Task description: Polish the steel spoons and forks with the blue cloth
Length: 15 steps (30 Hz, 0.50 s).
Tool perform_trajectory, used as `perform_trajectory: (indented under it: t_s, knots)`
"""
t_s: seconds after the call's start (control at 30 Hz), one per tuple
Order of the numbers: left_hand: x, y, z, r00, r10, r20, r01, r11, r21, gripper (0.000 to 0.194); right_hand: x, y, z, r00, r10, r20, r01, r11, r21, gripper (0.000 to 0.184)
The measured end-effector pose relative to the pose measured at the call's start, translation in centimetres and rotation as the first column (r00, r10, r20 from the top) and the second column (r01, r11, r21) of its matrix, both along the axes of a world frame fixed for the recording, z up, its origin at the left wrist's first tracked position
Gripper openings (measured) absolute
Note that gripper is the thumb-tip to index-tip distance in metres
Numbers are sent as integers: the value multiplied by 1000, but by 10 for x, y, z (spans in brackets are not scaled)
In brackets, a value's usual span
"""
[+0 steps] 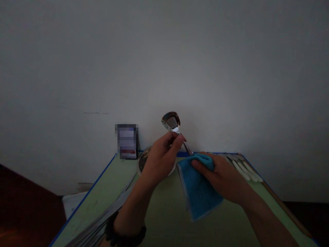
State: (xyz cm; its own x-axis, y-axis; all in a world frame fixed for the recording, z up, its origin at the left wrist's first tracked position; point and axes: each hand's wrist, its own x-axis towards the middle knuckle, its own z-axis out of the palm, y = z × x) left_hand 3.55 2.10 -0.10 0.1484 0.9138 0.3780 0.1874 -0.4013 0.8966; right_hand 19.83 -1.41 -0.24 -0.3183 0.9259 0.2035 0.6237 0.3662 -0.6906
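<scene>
A shiny metal ladle (pixel 171 121) is held up over the table, tilted, with its bowl at the upper left. My left hand (pixel 163 154) is closed round the handle just below the bowl. Lower on the same handle, my right hand (pixel 218 175) grips a blue cloth (pixel 199 192) with the thumb on top. The handle's lower end goes into the folded cloth and is hidden there. Most of the cloth hangs down over the tabletop. Behind my left hand stands a round metal bowl (pixel 141 164), partly covered by the hand.
The pale green table (pixel 167 219) has a blue edge and meets a plain wall (pixel 164 61). A blurred-out phone-like screen (pixel 128 141) leans there at the left. Several white-handled utensils (pixel 248 171) lie at the right. Long metallic pieces (pixel 102 219) lie under my left forearm.
</scene>
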Motion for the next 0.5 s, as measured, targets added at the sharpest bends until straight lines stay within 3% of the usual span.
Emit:
perform_trajectory:
  t_s: [0.2, 0.3, 0.37, 0.43, 0.5]
  knots:
    - [-12, 4, 3, 973, 202, 116, -208, 977, 42, 22, 3, 0, -1, 988, 80, 129, -84, 996, 19, 25]
    - [-20, 2, 7, 989, 145, 31, -146, 989, 23, 24, 16, 1, 3, 996, 17, 84, -16, 1000, -10, 29]
    - [-23, 0, 9, 999, 21, -33, -23, 998, -54, 26, 28, 5, 4, 998, -47, -49, 42, 995, -95, 30]
    - [-25, -3, 11, 989, -79, -121, 63, 990, -126, 25, 39, 11, 2, 938, -157, -309, 96, 974, -204, 32]
    - [-25, -5, 13, 967, -100, -236, 69, 988, -135, 25, 45, 19, -2, 731, -278, -623, 145, 956, -256, 32]
